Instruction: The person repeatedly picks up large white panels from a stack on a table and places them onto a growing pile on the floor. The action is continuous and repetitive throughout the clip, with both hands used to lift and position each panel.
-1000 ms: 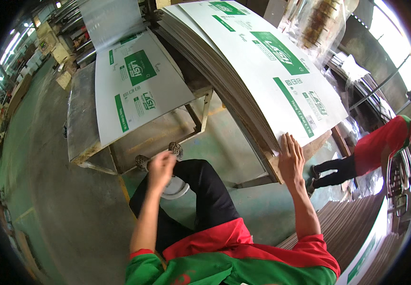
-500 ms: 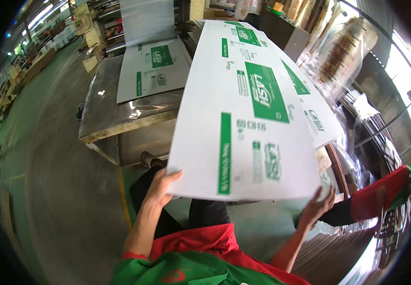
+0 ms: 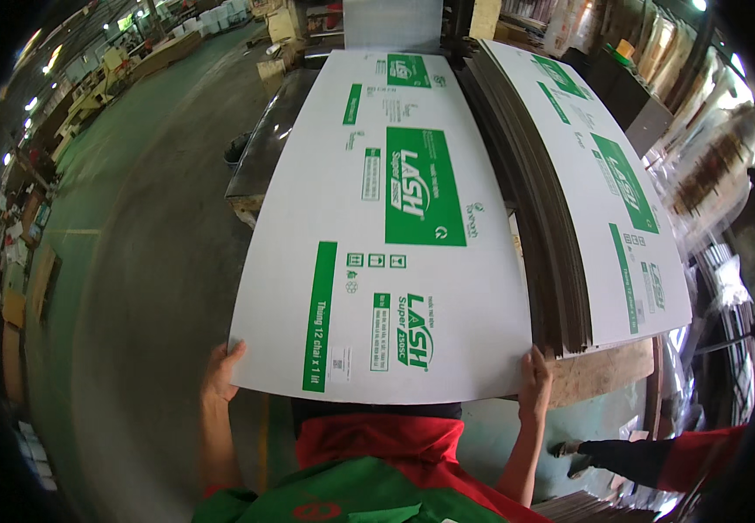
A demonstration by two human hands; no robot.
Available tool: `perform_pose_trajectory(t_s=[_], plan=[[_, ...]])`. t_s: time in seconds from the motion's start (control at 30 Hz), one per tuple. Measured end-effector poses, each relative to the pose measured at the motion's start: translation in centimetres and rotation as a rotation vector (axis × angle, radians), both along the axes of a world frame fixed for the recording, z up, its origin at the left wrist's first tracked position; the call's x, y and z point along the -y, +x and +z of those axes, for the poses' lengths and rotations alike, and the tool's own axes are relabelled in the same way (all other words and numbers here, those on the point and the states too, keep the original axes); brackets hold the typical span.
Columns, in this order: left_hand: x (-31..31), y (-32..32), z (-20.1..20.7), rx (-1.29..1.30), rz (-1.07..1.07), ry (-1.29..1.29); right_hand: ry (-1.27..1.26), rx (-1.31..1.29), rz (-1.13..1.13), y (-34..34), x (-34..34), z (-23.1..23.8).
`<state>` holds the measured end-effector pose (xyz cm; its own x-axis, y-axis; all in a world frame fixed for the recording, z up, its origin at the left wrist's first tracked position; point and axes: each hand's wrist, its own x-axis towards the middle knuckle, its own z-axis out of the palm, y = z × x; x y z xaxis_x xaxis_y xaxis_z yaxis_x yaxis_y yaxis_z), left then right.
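Observation:
A long white cardboard sheet (image 3: 290,261) printed with green blocks stretches away from me, its near edge at my waist. My left hand (image 3: 221,373) grips its near left corner, thumb on top and fingers hidden underneath. At the near right corner, my right hand (image 3: 534,383) is closed on the same sheet. The sheet's far end lies over the metal-topped table (image 3: 268,139), covering most of it. To its right, apart from the held sheet, stands a tall stack of matching cardboard sheets (image 3: 604,235) with dark brown layered edges.
A wooden board (image 3: 600,370) supports the stack. At the lower right, another person (image 3: 648,458) in dark trousers and red stands close by. Plastic-wrapped rolls (image 3: 709,183) line the right side. Beyond the table is a machine with a grey panel (image 3: 392,24). A grey-green floor (image 3: 151,261) extends left.
The held sheet has swung left, off the stack and over the table, hiding the sheet lying there. My right hand now grips its right corner, where its fingers were loosely spread before.

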<state>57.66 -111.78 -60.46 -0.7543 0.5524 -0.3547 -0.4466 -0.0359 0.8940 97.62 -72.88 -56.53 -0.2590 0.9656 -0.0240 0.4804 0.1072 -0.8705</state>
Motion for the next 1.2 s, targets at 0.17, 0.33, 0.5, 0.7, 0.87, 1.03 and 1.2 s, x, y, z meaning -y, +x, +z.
perform_pose_trajectory(t_s=[0.17, 0.33, 0.5, 0.7, 0.87, 1.03, 1.2], plan=[[1.3, 3.2, -5.7, 0.173, 0.033, -0.049, -0.299, 0.001, 0.032, 0.8, 1.3, -3.5], [1.7, 6.2, -6.6, 0.142, 0.120, -0.017, -0.341, -0.081, -0.040, 2.6, 3.4, -5.2], [2.5, 7.6, -5.0, -0.108, 0.184, -0.083, -0.303, -0.053, -0.061, 3.9, 5.1, -3.9], [5.5, 8.4, -3.5, -0.142, 0.139, -0.280, -0.335, 0.098, -0.223, 5.2, 9.5, -2.4], [2.4, 6.0, -4.1, -0.229, 0.125, -0.186, -0.352, -0.090, -0.209, 2.5, 6.7, -4.4], [-6.7, -0.4, -5.5, -0.110, 0.208, -0.169, -0.154, -0.061, -0.178, -3.7, -2.9, -7.3], [-11.5, -3.6, -5.4, -0.080, 0.244, -0.185, -0.121, -0.142, -0.124, -8.2, -7.8, -6.2]])
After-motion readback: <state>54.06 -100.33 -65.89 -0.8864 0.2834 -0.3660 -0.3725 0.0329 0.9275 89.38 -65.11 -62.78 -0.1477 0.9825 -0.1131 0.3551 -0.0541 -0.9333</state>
